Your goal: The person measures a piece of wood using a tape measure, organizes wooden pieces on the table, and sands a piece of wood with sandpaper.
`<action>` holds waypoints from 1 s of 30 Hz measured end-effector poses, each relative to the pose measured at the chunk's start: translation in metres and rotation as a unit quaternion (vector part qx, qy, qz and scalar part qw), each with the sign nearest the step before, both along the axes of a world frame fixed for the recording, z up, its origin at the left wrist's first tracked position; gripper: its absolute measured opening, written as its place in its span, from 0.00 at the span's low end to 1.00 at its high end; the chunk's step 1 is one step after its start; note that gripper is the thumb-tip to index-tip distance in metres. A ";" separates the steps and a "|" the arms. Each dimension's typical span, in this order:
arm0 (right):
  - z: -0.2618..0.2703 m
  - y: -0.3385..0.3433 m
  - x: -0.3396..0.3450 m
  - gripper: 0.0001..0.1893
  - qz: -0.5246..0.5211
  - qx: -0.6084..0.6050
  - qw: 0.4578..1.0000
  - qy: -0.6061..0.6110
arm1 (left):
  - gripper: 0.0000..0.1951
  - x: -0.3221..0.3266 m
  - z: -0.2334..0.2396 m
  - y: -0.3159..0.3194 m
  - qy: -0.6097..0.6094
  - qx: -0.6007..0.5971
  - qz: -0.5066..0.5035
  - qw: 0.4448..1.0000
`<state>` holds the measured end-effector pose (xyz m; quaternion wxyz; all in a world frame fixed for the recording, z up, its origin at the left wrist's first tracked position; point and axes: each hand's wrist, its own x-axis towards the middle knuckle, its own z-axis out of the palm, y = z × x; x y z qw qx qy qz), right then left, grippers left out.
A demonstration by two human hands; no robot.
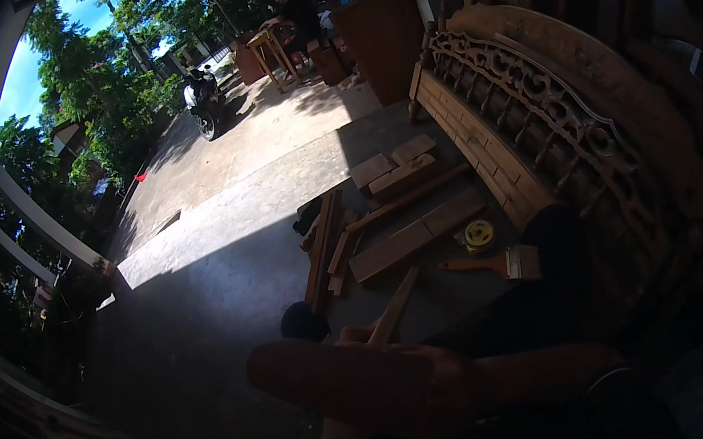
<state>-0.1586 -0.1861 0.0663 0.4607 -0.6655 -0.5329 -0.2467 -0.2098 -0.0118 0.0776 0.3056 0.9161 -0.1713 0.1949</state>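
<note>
In the shade at the bottom of the head view, my right hand (448,371) grips a dark reddish-brown flat piece with a rounded end (339,369); its material is too dark to tell. Behind that piece, my left hand (355,335) is mostly hidden, with its fingers around a narrow wooden piece (397,304) that points up and away. A wide paintbrush with a wooden handle (521,262) lies on a dark surface to the right. Just beyond the brush sits a yellow tape measure (479,236).
Wooden blocks (401,165), boards (418,237) and long strips (323,250) lie ahead. A carved wooden bench (490,153) stands along the right. Farther off are a motorcycle (203,102), a wooden stool (274,62) and a seated person (300,21) on the sunlit concrete.
</note>
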 end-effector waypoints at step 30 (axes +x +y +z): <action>-0.134 -0.015 0.096 0.14 -0.227 -0.213 0.938 0.151 | 0.16 0.011 0.016 0.002 -0.027 -0.120 0.021 0.992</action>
